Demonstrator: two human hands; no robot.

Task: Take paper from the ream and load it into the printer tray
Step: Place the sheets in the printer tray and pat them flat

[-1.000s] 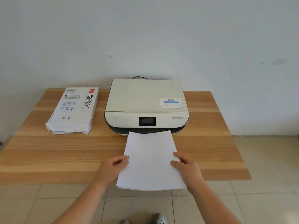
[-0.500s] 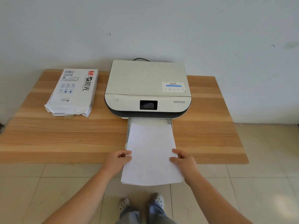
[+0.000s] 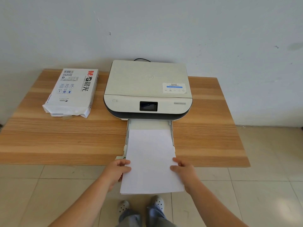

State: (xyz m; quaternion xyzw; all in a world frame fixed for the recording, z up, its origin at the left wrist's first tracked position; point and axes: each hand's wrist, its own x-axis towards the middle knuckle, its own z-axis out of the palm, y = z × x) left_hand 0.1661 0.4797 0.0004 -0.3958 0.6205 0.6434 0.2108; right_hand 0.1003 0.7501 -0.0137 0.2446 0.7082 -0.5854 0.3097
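The paper [image 3: 150,161] lies long axis near-to-far, its far end inside the pulled-out tray [image 3: 150,124], its near end overhanging the table [image 3: 49,136] edge. Left hand [image 3: 117,169] and right hand [image 3: 184,171] pinch its near sides; the printer [image 3: 147,89] lies straight ahead.

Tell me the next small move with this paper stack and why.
Probably slide the paper stack forward into the tray. The left hand and right hand grip its side edges, its front edge lies between the tray's side guides, bare tray floor shows ahead, and its near half overhangs the table.
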